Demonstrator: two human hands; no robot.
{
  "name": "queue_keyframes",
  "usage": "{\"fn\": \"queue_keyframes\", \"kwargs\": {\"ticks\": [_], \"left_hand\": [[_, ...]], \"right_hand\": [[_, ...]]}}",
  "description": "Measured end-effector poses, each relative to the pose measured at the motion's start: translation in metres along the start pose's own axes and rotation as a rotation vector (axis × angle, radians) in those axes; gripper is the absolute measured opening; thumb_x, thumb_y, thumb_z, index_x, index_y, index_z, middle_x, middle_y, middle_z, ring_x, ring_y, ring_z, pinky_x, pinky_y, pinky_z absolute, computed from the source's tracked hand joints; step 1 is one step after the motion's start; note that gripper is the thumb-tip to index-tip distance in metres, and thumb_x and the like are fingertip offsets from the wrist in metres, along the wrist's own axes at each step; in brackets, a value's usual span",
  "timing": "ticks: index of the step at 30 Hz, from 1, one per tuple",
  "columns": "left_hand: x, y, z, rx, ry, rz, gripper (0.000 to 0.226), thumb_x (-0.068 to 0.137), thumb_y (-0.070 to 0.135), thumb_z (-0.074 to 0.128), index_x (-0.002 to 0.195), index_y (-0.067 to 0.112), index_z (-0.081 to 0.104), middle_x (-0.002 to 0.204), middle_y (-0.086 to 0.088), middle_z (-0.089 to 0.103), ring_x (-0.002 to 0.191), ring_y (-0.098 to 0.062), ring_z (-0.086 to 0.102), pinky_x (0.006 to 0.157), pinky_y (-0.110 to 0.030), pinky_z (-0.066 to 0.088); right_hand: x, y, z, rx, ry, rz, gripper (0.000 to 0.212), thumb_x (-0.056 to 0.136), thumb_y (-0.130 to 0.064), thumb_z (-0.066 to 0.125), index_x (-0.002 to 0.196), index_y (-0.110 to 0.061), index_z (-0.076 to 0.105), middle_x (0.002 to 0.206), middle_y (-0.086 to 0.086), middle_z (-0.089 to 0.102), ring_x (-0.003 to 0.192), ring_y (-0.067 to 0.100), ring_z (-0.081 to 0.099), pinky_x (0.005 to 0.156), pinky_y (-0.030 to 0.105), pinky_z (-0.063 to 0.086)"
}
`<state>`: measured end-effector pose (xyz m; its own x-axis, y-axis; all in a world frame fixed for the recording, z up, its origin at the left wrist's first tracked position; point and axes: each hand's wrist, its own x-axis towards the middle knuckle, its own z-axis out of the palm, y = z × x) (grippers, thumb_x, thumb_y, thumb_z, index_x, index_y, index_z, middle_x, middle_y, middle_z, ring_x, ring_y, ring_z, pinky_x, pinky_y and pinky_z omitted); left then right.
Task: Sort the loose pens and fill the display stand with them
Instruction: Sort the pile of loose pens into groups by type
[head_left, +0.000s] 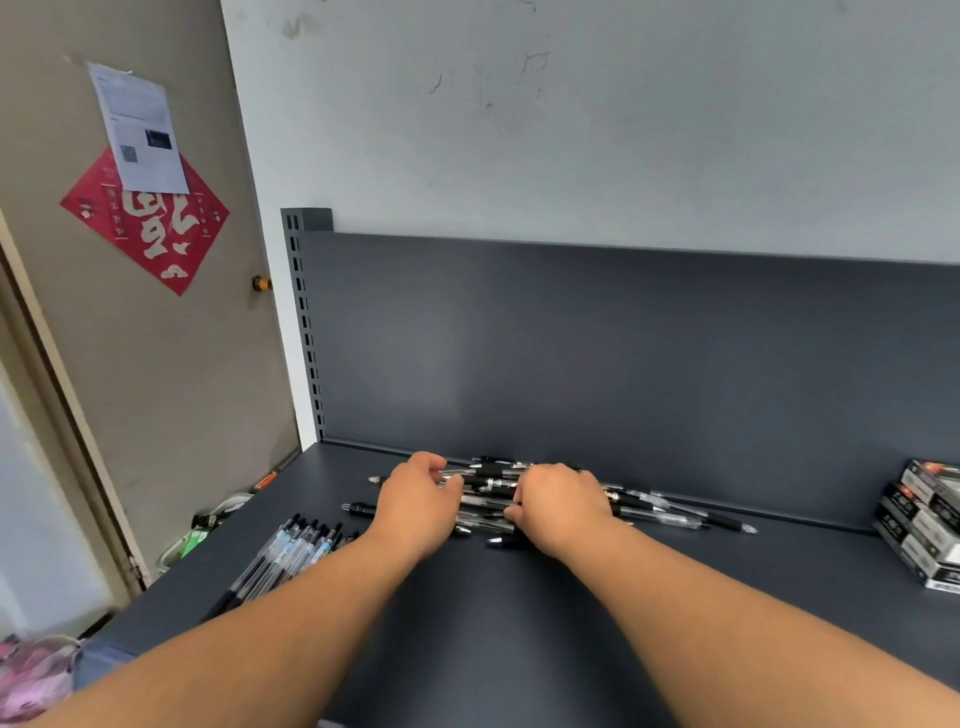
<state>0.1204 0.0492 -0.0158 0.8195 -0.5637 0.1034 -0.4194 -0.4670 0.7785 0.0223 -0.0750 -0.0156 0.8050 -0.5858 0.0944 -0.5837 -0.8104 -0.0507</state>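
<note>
A heap of loose pens, clear-bodied with black grips and caps, lies on the dark grey shelf near its back panel. Both my hands rest on top of this heap. My left hand lies palm down on the heap's left part, fingers curled over several pens. My right hand covers the heap's middle, fingers bent down among the pens. Whether either hand grips a pen is hidden. A tidy row of pens with bluish labels lies side by side at the shelf's left edge. No display stand is in view.
Stacked black-and-white boxes stand at the shelf's right edge. The upright back panel closes the shelf behind the heap. Left of the shelf are a door with a red paper square and clutter on the floor.
</note>
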Motion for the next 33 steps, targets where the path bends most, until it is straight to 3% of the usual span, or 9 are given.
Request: {"fn": "queue_keyframes", "kwargs": {"ticks": [5,9,13,16,19,22,25,29,33], "left_hand": [[0.001,-0.002,-0.002,0.014,-0.018,-0.013,0.033,0.097,0.027,0.051,0.127,0.014,0.052,0.114,0.002,0.059,0.092,-0.008,0.050,0.081,-0.018,0.036],[0.003,-0.010,0.003,-0.044,-0.045,-0.061,0.026,0.097,0.026,0.050,0.121,0.016,0.056,0.093,0.007,0.057,0.072,-0.001,0.051,0.057,-0.014,0.036],[0.003,-0.010,0.008,-0.045,-0.047,-0.082,0.026,0.095,0.027,0.054,0.117,0.015,0.059,0.102,0.002,0.063,0.083,-0.010,0.057,0.067,-0.019,0.040],[0.001,-0.001,0.010,-0.090,-0.020,-0.062,0.031,0.093,0.033,0.057,0.118,0.016,0.056,0.095,0.007,0.061,0.089,-0.013,0.056,0.075,-0.022,0.039],[-0.002,0.010,0.014,-0.186,0.004,-0.035,0.047,0.090,0.038,0.060,0.128,0.017,0.043,0.095,0.007,0.059,0.090,-0.014,0.057,0.069,-0.022,0.039],[0.000,0.012,0.019,-0.441,0.010,-0.049,0.073,0.089,0.030,0.064,0.146,0.025,0.020,0.115,-0.004,0.062,0.096,-0.019,0.064,0.080,-0.032,0.054],[0.002,0.014,0.015,-0.723,-0.031,-0.115,0.079,0.092,0.012,0.061,0.150,0.025,0.010,0.112,-0.013,0.064,0.091,-0.024,0.069,0.081,-0.038,0.058],[0.005,0.021,-0.002,-0.726,-0.077,-0.120,0.023,0.088,0.004,0.064,0.107,0.003,0.050,0.098,-0.018,0.068,0.076,-0.023,0.069,0.063,-0.027,0.058],[0.013,0.015,-0.016,-0.588,-0.048,-0.076,0.018,0.087,0.007,0.067,0.094,0.015,0.052,0.095,-0.012,0.068,0.078,-0.022,0.067,0.066,-0.029,0.054]], "right_hand": [[-0.007,-0.003,-0.010,0.115,0.006,-0.018,0.025,0.093,-0.043,0.052,0.094,-0.025,0.070,0.095,-0.002,0.071,0.098,0.021,0.061,0.086,0.034,0.039],[-0.018,-0.004,-0.011,0.047,-0.041,-0.083,0.027,0.089,-0.048,0.057,0.092,-0.025,0.070,0.100,-0.003,0.069,0.103,0.020,0.058,0.087,0.033,0.040],[-0.023,-0.005,-0.005,0.044,-0.001,-0.076,0.032,0.094,-0.045,0.052,0.107,-0.021,0.067,0.110,0.001,0.067,0.110,0.024,0.057,0.090,0.034,0.039],[-0.027,-0.002,-0.007,0.232,0.086,0.011,0.027,0.094,-0.046,0.051,0.090,-0.023,0.065,0.092,-0.001,0.067,0.096,0.024,0.059,0.078,0.031,0.041],[-0.028,0.000,-0.006,0.485,0.146,0.053,0.033,0.092,-0.044,0.056,0.067,-0.022,0.057,0.062,-0.006,0.053,0.069,0.017,0.053,0.061,0.029,0.037],[-0.029,-0.006,-0.004,0.731,0.145,0.010,0.031,0.092,-0.038,0.060,0.066,-0.021,0.063,0.049,-0.007,0.046,0.051,0.006,0.042,0.050,0.022,0.032],[-0.029,-0.009,-0.003,0.910,0.093,-0.019,0.024,0.093,-0.034,0.061,0.075,-0.022,0.072,0.044,-0.013,0.047,0.044,0.002,0.040,0.047,0.016,0.029],[-0.022,-0.003,-0.010,0.877,0.036,-0.039,0.034,0.096,-0.038,0.054,0.081,-0.013,0.071,0.060,-0.006,0.053,0.054,0.007,0.042,0.054,0.023,0.032],[-0.005,0.012,-0.015,0.502,0.096,-0.013,0.028,0.098,-0.038,0.047,0.115,-0.025,0.065,0.110,-0.007,0.066,0.104,0.014,0.057,0.085,0.025,0.042]]}}
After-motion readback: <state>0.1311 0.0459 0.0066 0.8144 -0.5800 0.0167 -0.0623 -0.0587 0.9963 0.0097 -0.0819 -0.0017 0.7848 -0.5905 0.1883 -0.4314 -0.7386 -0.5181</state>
